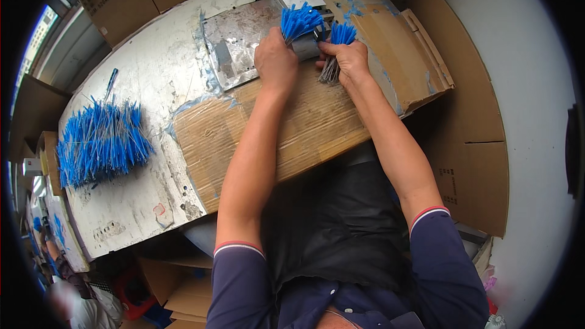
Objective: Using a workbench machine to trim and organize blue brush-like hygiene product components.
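While the left hand (276, 61) has its grip closed on the bottom of a bigger blue-topped bundle (300, 20), the right hand (351, 61) is pinching a smaller blue-topped bundle (343, 33) between thumb and fingers, thin grey wiry ends poking out below. Both bundles are up near the far side of the table (131, 201), side by side with a small gap, blue ends pointing up and away from the person. Under the forearms there's a worn brown cardboard sheet (210, 137) along the near edge, with a scuffed metal plate (237, 36) just beyond it. Way over on the left sits a big messy pile of blue and grey strands (105, 140), well apart from both hands, and a taped cardboard box (396, 42) is right of the right hand
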Available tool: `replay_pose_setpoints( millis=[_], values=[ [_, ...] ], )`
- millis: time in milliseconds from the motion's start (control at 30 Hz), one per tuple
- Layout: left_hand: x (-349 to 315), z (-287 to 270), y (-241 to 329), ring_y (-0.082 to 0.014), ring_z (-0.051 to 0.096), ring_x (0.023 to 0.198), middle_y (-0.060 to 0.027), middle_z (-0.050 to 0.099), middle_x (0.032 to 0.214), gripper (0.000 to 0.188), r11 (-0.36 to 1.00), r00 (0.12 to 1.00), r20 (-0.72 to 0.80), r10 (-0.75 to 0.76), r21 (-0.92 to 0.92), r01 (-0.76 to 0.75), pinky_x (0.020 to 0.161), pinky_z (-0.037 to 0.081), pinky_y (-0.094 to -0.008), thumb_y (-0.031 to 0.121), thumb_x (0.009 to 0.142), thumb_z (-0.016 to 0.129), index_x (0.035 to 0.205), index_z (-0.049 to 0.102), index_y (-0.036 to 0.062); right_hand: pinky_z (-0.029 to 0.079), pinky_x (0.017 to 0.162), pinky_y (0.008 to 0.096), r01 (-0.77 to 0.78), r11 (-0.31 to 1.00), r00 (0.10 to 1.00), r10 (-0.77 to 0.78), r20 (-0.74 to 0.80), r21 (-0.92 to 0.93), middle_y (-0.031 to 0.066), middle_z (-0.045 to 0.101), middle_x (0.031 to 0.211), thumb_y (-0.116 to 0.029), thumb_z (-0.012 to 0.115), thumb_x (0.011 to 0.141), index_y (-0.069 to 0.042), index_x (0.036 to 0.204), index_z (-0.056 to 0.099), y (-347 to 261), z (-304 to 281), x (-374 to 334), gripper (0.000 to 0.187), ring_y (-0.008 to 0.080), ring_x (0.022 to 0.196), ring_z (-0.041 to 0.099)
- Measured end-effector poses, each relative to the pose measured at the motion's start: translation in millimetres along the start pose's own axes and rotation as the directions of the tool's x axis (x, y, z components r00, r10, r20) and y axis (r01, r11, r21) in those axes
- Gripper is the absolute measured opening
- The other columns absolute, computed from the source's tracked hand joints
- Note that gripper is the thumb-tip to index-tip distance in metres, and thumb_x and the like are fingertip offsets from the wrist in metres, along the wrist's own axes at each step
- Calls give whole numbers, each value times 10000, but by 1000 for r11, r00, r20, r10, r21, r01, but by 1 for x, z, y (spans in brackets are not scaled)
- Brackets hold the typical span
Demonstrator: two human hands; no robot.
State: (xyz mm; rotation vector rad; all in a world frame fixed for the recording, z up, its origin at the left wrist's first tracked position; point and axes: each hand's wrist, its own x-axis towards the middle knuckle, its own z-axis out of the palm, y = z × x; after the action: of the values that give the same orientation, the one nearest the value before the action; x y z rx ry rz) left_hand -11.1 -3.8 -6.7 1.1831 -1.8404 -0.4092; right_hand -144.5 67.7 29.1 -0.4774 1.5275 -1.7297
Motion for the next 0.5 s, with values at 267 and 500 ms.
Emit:
replay_pose_setpoints(
  millis=[267,500],
  values=[
    [0,-3,-1,-424,652,862,-206,685,876,139,995,995,-41,93,-43,-94,763,483,-529,69,832,637,968,649,45,609,467,370,4,997,997,-10,73,81,123,659,735,49,709,793,51,846,660,-1,-8,-7,72,216,577,665],
    [-3,-5,2,-382,645,915,-162,676,913,118,986,992,17,129,105,-130,814,490,-487,60,824,643,940,655,46,583,442,332,27,999,995,-23,93,-42,98,635,694,72,714,757,7,798,609,-4,-13,-10,131,187,521,644]
  ],
)
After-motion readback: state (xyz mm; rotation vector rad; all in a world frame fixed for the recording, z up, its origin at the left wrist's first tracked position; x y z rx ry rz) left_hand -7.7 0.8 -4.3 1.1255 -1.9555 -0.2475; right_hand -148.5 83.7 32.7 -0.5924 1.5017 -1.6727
